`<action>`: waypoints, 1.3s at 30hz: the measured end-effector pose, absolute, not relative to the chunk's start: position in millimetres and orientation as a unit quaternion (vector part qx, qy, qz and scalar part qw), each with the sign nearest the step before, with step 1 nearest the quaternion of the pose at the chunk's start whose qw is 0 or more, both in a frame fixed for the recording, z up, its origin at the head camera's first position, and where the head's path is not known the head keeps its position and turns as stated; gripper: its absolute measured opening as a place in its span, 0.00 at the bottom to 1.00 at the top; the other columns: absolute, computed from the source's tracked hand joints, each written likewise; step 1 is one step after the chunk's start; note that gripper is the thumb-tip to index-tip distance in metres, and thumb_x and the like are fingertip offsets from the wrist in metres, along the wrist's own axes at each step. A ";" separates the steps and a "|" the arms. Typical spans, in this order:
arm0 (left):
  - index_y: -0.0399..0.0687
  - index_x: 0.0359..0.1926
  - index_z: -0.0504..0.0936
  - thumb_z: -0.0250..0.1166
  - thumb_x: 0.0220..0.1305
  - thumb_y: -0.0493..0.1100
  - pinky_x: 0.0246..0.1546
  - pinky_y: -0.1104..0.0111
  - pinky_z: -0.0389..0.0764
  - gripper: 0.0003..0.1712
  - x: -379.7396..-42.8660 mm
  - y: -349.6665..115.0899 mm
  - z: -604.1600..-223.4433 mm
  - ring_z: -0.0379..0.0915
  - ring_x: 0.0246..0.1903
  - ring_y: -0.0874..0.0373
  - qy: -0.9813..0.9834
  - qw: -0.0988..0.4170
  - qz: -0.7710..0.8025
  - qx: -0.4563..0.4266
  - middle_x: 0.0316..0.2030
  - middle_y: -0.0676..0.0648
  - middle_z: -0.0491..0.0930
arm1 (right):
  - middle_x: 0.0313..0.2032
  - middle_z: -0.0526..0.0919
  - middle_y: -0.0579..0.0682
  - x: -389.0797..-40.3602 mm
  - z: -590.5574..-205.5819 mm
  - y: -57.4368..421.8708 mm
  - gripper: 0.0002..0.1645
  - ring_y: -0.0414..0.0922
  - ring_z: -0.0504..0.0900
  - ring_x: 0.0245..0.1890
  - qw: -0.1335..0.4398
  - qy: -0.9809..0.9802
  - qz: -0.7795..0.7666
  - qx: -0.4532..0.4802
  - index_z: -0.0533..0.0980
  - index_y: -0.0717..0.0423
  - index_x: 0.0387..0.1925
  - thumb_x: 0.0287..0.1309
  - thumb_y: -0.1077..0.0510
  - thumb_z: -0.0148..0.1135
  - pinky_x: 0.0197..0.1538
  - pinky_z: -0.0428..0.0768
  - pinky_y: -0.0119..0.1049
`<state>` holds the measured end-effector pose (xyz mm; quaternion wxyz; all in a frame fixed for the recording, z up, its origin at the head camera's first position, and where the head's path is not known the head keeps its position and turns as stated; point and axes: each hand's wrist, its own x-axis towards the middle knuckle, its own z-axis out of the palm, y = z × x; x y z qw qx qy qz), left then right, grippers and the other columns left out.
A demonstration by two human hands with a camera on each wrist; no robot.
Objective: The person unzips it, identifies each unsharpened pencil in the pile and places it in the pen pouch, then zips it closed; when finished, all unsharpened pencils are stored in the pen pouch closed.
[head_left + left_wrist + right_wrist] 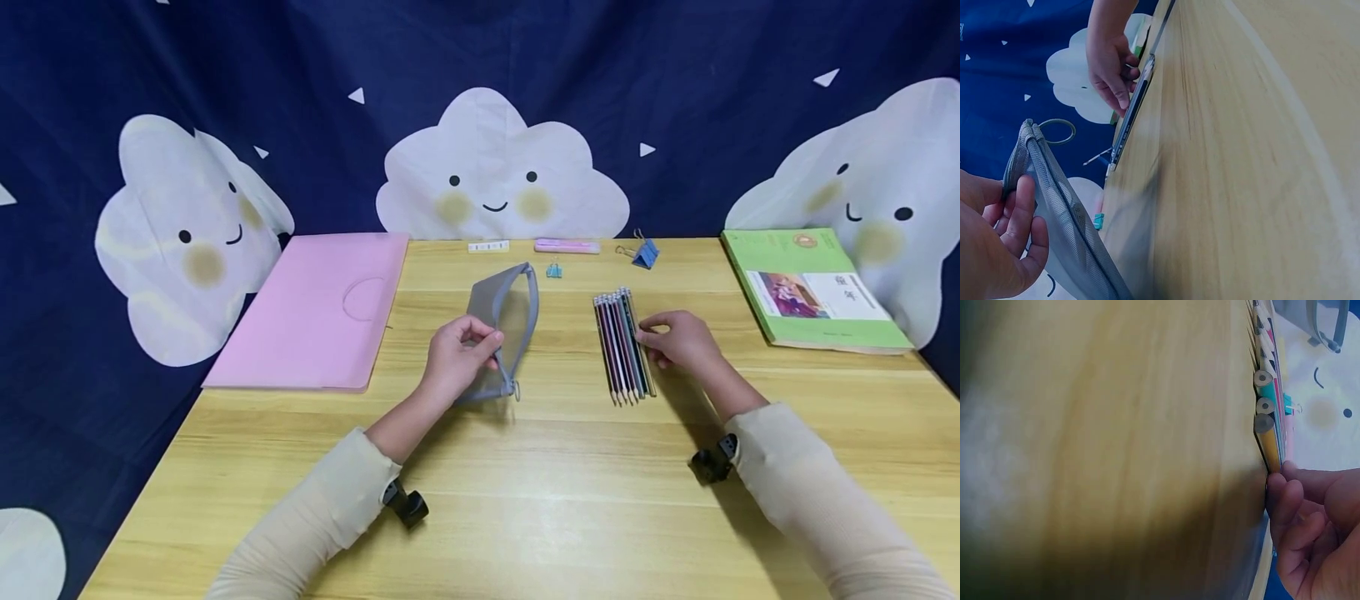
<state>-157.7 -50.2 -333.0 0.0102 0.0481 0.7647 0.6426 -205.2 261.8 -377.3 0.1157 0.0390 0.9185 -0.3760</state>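
So, well left of the left grip, a pink folder (307,312) lies flat on the table (525,517). A black camera (405,504) sits at the left wrist, behind the grip. The left hand (461,354) pinches the edge of a grey pouch (487,292) between thumb and fingers, and the pouch stands tilted with its mouth gaping. A ring (517,391) hangs at its near end, just beside the pinch. Beyond that grip lie a white strip (488,247), a teal clip (554,271) and a pink case (567,246).

Right of the pouch and apart from it, pencils (617,346) lie side by side, the left ones' points toward the person. Beyond them and the right grip lies a blue clip (646,253). The right hand (678,340), its fingers bent, pinches the outermost pencil, a yellow pencil (1266,444) with a flat near end. Another camera (711,463) is at that wrist. Well right of this grip lies a green book (795,250).
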 end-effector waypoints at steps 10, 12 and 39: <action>0.34 0.29 0.74 0.61 0.52 0.34 0.25 0.58 0.77 0.06 -157.4 -49.4 -333.4 0.74 0.19 0.45 0.771 0.016 0.635 0.042 0.25 0.43 0.75 | 0.17 0.77 0.52 -207.0 -374.0 263.6 0.23 0.44 0.76 0.16 0.143 0.908 -0.391 0.052 0.66 0.66 0.52 0.55 0.58 0.53 0.22 0.76 0.36; 0.34 0.29 0.74 0.61 0.52 0.34 0.25 0.58 0.77 0.05 -157.1 -49.1 -333.3 0.74 0.19 0.44 0.772 0.014 0.634 0.043 0.25 0.43 0.75 | 0.17 0.77 0.52 -207.0 -374.0 264.1 0.23 0.44 0.76 0.16 0.143 0.910 -0.386 0.052 0.66 0.66 0.52 0.55 0.59 0.53 0.22 0.76 0.36; 0.33 0.29 0.74 0.61 0.52 0.34 0.26 0.56 0.76 0.06 -154.7 -48.5 -332.7 0.73 0.19 0.42 0.763 0.009 0.644 0.055 0.26 0.41 0.75 | 0.17 0.74 0.49 -206.1 -369.7 255.8 0.16 0.43 0.72 0.17 0.096 0.970 -0.219 0.037 0.75 0.62 0.31 0.42 0.53 0.59 0.20 0.66 0.34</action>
